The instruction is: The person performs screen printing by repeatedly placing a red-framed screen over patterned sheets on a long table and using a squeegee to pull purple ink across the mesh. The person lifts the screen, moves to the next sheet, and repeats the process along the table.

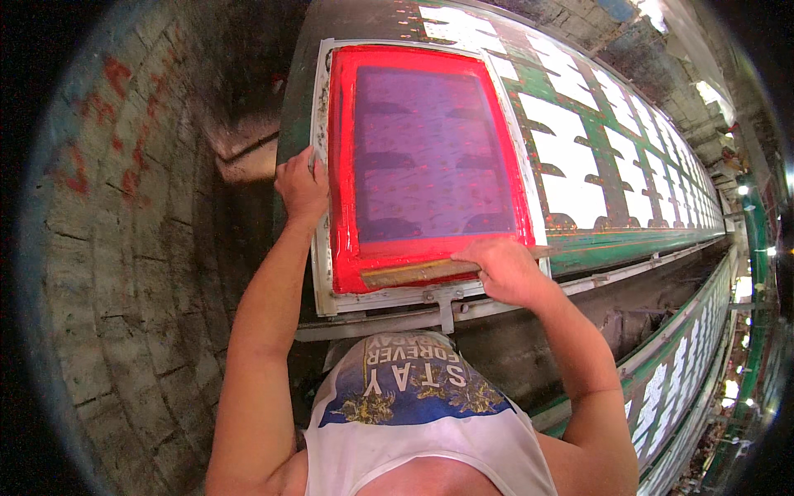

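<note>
**Right grip [506,271] closed over a long, tan wooden squeegee bar [407,274] at the near end of the screen**

From where I stand, the fingers are wrapped over that bar right of its middle, with no open gap to be seen; the fingertips underneath are hidden. The left hand [301,187] is curled on the left rail of a pale metal, rectangular screen frame [322,273], though I can't tell how firmly.

Inside the frame, a glossy red ink border [344,165] surrounds a translucent purple mesh panel [430,194]. It all sits on a long green table [612,246], beside rows of white cut-out pieces [571,198].

Working the bar well, I'd judge, calls for even pressure from end to end. With one hand off-centre, the left end could press too lightly, so a firm wrist and a constant lean would help. The left hand does best to keep the frame from sliding. I can't tell whether the blade edge touches the mesh.

The bar's long axis runs crosswise, left to right before the person. Its left end lies slightly nearer the body; its right end points outward over the right rail. The frame's own longer axis runs away from the person.
</note>
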{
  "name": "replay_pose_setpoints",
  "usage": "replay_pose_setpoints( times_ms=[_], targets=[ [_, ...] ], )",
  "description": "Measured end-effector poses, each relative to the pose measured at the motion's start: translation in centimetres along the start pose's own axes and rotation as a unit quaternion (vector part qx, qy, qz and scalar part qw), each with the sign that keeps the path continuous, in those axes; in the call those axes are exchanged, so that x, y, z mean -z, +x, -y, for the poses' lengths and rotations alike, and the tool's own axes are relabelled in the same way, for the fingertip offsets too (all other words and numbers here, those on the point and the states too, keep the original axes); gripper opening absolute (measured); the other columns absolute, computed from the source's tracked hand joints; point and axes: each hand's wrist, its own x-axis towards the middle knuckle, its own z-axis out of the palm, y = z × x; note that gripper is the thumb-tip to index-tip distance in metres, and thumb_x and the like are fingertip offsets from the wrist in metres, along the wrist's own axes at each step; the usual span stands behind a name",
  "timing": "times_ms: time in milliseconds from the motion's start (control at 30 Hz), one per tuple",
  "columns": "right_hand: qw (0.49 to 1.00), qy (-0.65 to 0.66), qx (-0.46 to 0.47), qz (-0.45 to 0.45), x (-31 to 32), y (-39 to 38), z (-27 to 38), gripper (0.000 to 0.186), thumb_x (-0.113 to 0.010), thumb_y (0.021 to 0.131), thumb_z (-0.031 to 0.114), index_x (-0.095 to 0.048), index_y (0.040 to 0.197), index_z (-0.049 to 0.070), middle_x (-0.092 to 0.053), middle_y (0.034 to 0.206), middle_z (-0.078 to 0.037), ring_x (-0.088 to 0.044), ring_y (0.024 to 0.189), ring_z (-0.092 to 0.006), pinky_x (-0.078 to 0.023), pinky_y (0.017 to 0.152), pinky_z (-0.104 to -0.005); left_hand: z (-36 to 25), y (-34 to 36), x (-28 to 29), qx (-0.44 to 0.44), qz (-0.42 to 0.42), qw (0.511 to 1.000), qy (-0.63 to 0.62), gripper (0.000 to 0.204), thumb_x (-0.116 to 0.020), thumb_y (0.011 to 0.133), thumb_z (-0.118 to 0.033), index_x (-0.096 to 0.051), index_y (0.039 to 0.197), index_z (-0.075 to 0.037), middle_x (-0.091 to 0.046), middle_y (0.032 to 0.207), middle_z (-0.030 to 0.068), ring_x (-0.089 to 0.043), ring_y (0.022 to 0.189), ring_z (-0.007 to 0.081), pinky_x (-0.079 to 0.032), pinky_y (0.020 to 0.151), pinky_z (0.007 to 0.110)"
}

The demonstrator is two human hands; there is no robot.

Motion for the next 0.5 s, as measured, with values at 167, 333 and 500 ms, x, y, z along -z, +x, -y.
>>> replay_pose_setpoints(
  times_ms=[167, 333, 500],
  targets=[
    [0.998, -0.003, 0.009, -0.055, -2.6, -2.0, 1.7, 0.055, -0.064, 0.081, -0.005, -0.077, 0.133, 0.008, -0.080, 0.124, -0.015, -0.073, 0.120, -0.0371, -0.057, 0.102, -0.0517, -0.1, -0.2, -1.2, 0.015, -0.044, 0.995, 0.084, 0.050, -0.065, 0.106, -0.027, -0.061, 0.154, -0.013, -0.062, 0.151, 0.0164, -0.050, 0.146, 0.0410, -0.033, 0.122, 0.063],
    [0.995, -0.030, 0.009, -0.090, -4.8, -2.6, 2.9, 0.065, -0.069, 0.076, -0.003, -0.074, 0.139, 0.010, -0.077, 0.131, -0.013, -0.072, 0.124, -0.0344, -0.055, 0.103, -0.0498, -0.4, 0.4, -1.2, -0.015, 0.010, 0.995, 0.100, 0.047, -0.060, 0.109, -0.023, -0.060, 0.154, -0.012, -0.061, 0.156, 0.0128, -0.047, 0.152, 0.0410, -0.029, 0.126, 0.062],
    [0.989, -0.070, -0.003, -0.129, -6.4, -1.7, 3.4, 0.070, -0.074, 0.073, 0.000, -0.072, 0.142, 0.010, -0.073, 0.135, -0.012, -0.070, 0.125, -0.0350, -0.055, 0.103, -0.0501, -0.6, 0.3, -0.9, -0.041, 0.020, 0.994, 0.101, 0.045, -0.058, 0.109, -0.020, -0.059, 0.153, -0.010, -0.061, 0.156, 0.0150, -0.046, 0.152, 0.0420, -0.029, 0.127, 0.062]
  ],
)
